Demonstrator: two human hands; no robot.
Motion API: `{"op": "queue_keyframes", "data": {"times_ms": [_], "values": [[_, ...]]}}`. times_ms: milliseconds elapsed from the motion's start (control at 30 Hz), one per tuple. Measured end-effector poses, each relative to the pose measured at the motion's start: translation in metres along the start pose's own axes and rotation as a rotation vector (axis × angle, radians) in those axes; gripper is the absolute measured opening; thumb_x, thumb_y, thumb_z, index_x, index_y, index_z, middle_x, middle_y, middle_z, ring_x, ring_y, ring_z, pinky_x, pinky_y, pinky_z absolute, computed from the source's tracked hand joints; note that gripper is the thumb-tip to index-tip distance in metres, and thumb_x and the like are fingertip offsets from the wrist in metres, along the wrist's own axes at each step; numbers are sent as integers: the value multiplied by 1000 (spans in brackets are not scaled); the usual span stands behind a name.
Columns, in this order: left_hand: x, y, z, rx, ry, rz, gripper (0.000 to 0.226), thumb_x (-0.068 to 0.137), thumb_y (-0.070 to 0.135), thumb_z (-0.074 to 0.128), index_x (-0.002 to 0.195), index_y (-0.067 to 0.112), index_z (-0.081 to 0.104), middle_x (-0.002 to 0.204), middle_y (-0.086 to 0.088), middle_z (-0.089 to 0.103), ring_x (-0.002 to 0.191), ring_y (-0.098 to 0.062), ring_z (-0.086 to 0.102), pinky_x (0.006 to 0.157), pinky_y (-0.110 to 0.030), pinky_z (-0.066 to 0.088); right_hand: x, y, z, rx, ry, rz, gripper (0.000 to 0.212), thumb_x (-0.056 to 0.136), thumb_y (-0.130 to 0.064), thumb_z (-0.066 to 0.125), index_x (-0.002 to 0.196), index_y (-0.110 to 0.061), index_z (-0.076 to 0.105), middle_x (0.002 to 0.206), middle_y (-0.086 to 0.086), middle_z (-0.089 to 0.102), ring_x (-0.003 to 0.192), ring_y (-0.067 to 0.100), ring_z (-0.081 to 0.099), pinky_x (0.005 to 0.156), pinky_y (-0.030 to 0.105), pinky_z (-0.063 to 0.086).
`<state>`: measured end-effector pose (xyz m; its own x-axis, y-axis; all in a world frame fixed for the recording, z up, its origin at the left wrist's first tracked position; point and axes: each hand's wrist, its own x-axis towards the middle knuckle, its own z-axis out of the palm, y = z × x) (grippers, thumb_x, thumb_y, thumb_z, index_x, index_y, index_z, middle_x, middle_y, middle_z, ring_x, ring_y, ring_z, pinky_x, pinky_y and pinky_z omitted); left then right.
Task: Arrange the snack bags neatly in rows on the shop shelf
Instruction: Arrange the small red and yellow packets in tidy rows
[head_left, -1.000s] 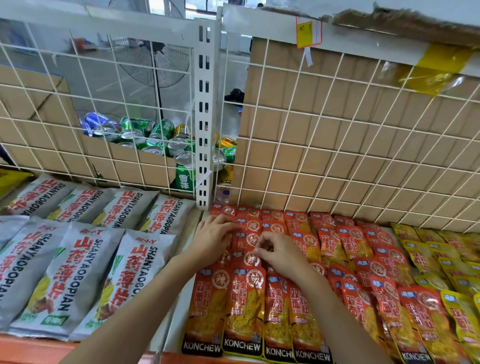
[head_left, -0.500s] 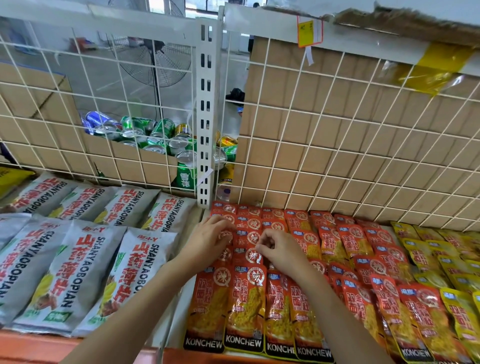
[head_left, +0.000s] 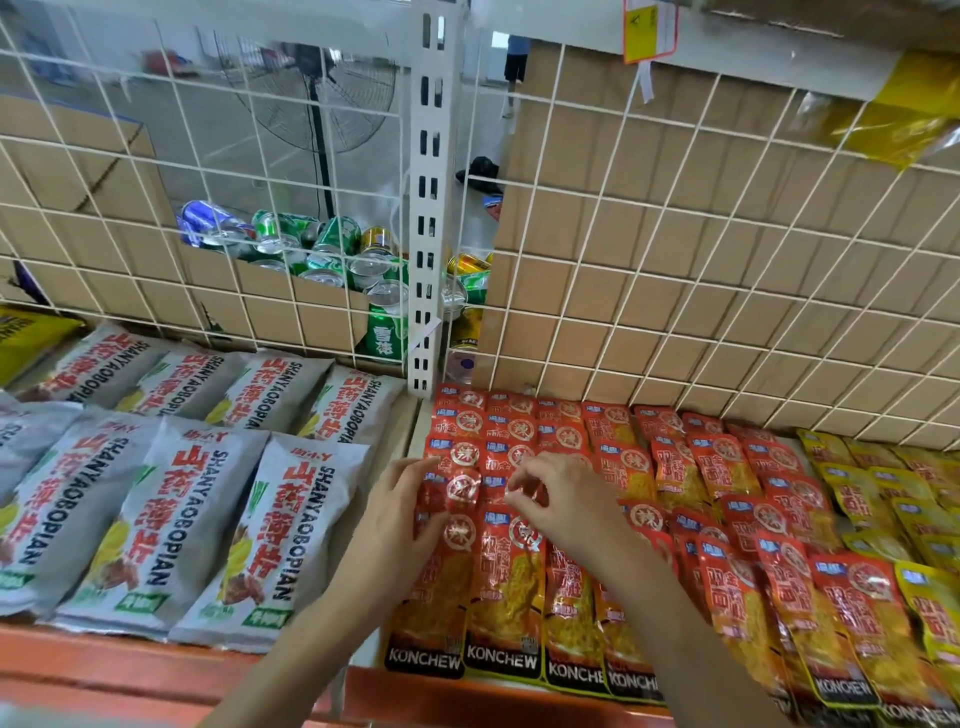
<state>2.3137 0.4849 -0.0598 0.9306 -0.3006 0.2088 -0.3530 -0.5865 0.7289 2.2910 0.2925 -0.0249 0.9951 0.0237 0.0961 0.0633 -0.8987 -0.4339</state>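
Right now both hands are working among the red KONCHEW bags (head_left: 509, 587), which are lying overlapped in columns from the front edge of the shelf (head_left: 467, 696) back to the wire mesh (head_left: 675, 171). The left hand (head_left: 397, 525) is resting along the outer side of the leftmost column, thumb and fingers closing on the edge of one glossy red bag (head_left: 460, 488). The right hand (head_left: 566, 504) is sitting just beside it over the second column, fingers curled in tight, their tips nipping at the neighbouring red bag (head_left: 493, 480) — how much of it they are holding I cannot tell.

Grey SHANYAOBOPIAN bags (head_left: 171, 519) are filling the shelf's left part in two rows, and yellow bags (head_left: 883, 493) are crowding its right end, touching the red ones. Behind the mesh, drink cans (head_left: 332, 249) are lying heaped in an open carton just left of the white slotted post (head_left: 428, 208) — a pedestal fan (head_left: 317, 93) is standing further back, and cardboard boxes (head_left: 727, 260) are lining the right side.
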Motion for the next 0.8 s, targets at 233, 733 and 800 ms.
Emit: {"op": "queue_keyframes", "data": {"times_ms": [233,733,800], "values": [[-20,-6,-2,13,-54,-56,51,82,32,66,128,25,44,115,15,37,104,-6,50,88,-20,42,-6,-1,4,-35,-93,7,15,88,-33,60,91,-20,61,90,-11,54,89,6,48,82,25,42],[-18,-10,-7,-115,-22,-137,34,87,9,61,118,20,56,108,9,45,86,9,48,73,-1,38,-8,-3,6,69,-106,26,6,86,-23,63,84,-18,63,77,-15,53,78,5,52,75,26,45],[-18,-11,-6,-104,-22,-134,34,87,11,62,119,21,55,109,9,45,88,11,46,74,-1,36,-8,-4,7,74,-98,29,7,86,-23,63,84,-16,63,80,-11,55,79,7,54,76,27,46]]}}
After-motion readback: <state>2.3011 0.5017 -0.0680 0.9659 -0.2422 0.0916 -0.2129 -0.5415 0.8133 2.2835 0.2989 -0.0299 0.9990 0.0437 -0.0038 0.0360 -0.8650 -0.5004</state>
